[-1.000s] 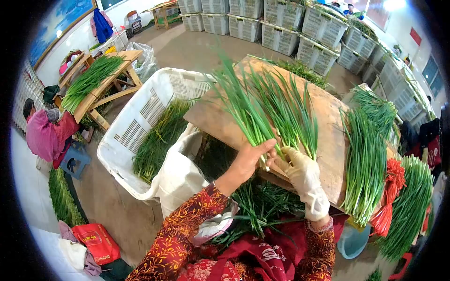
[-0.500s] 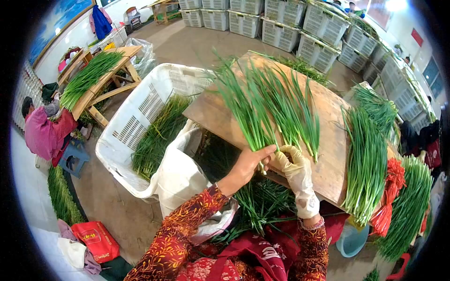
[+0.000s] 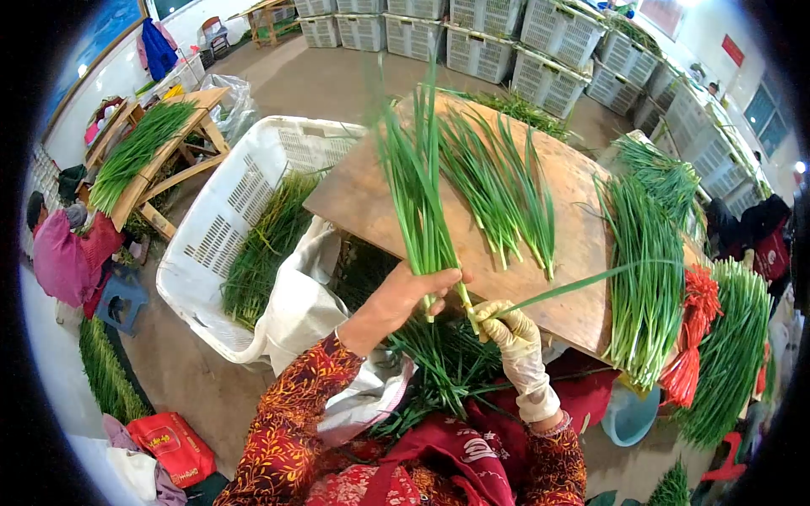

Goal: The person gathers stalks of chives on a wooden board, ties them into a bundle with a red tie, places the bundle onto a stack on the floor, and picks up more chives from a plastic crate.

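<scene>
My bare left hand (image 3: 395,302) is closed around a small bunch of green chives (image 3: 418,211), held upright with the pale stem ends poking out below the fingers. My right hand (image 3: 516,347), in a thin whitish glove, pinches at the foot of one stem. From its fingers a single long chive leaf (image 3: 595,280) stretches out to the right, across the board's edge. Just beyond, two small loose groups of chives (image 3: 498,185) lie on the wooden board (image 3: 371,198). Under my hands, more chives (image 3: 451,367) fill the space by my lap.
A white plastic crate (image 3: 198,291) with chives stands left, beside a white sack (image 3: 295,304). Larger chive bundles (image 3: 645,278) and red ties (image 3: 692,325) lie right, above a blue bucket (image 3: 631,417). A person (image 3: 72,253) sits far left. Stacked crates (image 3: 481,59) line the back.
My left hand has lifted the bunch more upright, off the board. My right hand has moved slightly down and left, and a single leaf now sticks out from its fingers. The view has shifted a little.
</scene>
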Motion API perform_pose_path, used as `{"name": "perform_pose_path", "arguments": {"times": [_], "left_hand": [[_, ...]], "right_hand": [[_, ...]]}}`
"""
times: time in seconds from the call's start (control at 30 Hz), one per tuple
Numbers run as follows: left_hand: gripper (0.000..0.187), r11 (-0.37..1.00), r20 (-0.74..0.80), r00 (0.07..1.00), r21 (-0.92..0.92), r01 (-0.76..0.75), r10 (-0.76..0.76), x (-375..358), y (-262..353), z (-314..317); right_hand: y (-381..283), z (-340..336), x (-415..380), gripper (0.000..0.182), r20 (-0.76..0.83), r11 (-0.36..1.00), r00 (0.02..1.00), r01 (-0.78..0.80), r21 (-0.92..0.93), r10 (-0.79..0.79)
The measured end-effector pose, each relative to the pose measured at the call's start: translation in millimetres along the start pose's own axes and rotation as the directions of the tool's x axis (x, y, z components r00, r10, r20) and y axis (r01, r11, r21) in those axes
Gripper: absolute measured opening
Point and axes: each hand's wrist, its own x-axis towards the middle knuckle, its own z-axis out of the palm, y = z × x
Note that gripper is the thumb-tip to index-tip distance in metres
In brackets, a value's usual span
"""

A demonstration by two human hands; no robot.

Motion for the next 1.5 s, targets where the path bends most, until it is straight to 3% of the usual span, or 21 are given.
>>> {"name": "perform_pose_path", "arguments": {"times": [0.1,0.37,0.67,0.7,0.73,0.8,0.83,0.87,0.9,0.93,0.97,1.0,1.07,1.13,1.2,1.27,1.33,1.37,1.4,1.47,1.5], "left_hand": [[0.022,0.993,0.072,0.996,0.103,-0.063,0.056,-2,11,7],[0.022,1.000,0.070,0.997,0.005,-0.019,0.019,7,11,0],[0.020,0.998,0.060,0.998,0.065,-0.009,0.005,19,-2,-13],[0.019,0.998,-0.102,0.993,-0.019,-0.061,0.059,28,7,-27],[0.018,0.988,-0.267,0.958,-0.090,-0.129,0.101,33,17,-39],[0.021,0.943,-0.279,0.923,-0.124,-0.309,0.265,35,39,-57],[0.020,0.938,-0.205,0.936,-0.140,-0.318,0.287,34,44,-61],[0.020,0.939,-0.195,0.939,-0.142,-0.314,0.285,32,45,-61],[0.019,0.922,-0.196,0.935,-0.201,-0.332,0.294,30,49,-56],[0.019,0.902,-0.197,0.933,-0.257,-0.347,0.303,30,52,-53],[0.018,0.892,-0.149,0.928,-0.259,-0.369,0.341,28,49,-53],[0.018,0.892,-0.141,0.931,-0.266,-0.364,0.338,28,42,-49],[0.018,0.942,-0.218,0.939,-0.150,-0.301,0.265,26,27,-40],[0.016,0.972,-0.189,0.961,-0.083,-0.221,0.203,26,8,-37],[0.015,0.972,-0.217,0.959,-0.108,-0.208,0.181,24,-3,-23],[0.016,0.969,-0.179,0.966,-0.133,-0.209,0.184,22,-9,-18],[0.016,0.967,-0.143,0.973,-0.158,-0.202,0.180,20,-10,-20],[0.017,0.969,-0.119,0.975,-0.143,-0.201,0.185,19,-9,-20],[0.017,0.971,-0.097,0.977,-0.129,-0.200,0.188,18,-9,-21],[0.021,0.980,-0.082,0.981,-0.087,-0.181,0.174,20,-13,-21],[0.023,0.983,-0.099,0.988,-0.130,-0.131,0.119,22,-17,-17]], "right_hand": [[-5,1,-3,0.010,0.029,0.998,0.999,-0.029,0.060,0.027],[-11,1,-7,0.010,0.010,0.999,0.999,0.047,-0.015,-0.047],[-11,-5,-25,0.009,-0.017,0.964,0.989,0.136,-0.229,-0.144],[-8,-14,-32,0.007,0.079,0.918,0.977,0.214,-0.333,-0.199],[-11,-10,-44,0.005,0.131,0.950,0.976,0.200,-0.239,-0.172],[1,-18,-55,0.013,0.459,0.970,0.887,0.065,-0.233,0.051],[5,-17,-56,0.018,0.461,0.817,0.799,-0.064,-0.574,0.386],[5,-16,-59,0.023,0.317,0.522,0.663,-0.132,-0.842,0.678],[15,-22,-61,0.026,0.203,0.171,0.732,0.119,-0.978,0.651],[8,-24,-44,0.033,0.132,0.111,0.826,0.085,-0.990,0.548],[-11,-26,-31,0.027,0.130,0.351,0.958,0.033,-0.936,0.255],[-25,-18,-14,0.019,0.012,0.398,1.000,0.010,-0.918,0.002],[-41,-16,22,0.015,-0.081,0.228,0.970,-0.028,-0.973,-0.230],[-46,-20,48,0.018,-0.143,0.235,0.972,-0.097,-0.967,-0.186],[-27,-36,68,0.022,-0.098,-0.002,0.994,-0.098,-0.995,-0.043],[-21,-37,70,0.023,-0.136,0.056,0.991,-0.135,-0.989,-0.016],[-24,-36,66,0.020,-0.240,0.306,0.964,-0.197,-0.931,-0.111],[-30,-40,61,0.018,-0.252,0.525,0.968,-0.212,-0.824,-0.004],[-31,-43,57,0.018,-0.251,0.524,0.968,-0.214,-0.824,0.000],[-30,-46,47,0.018,-0.235,0.933,0.955,-0.242,-0.266,0.181],[-31,-43,44,0.020,-0.209,0.950,0.958,-0.240,-0.200,0.198]]}}
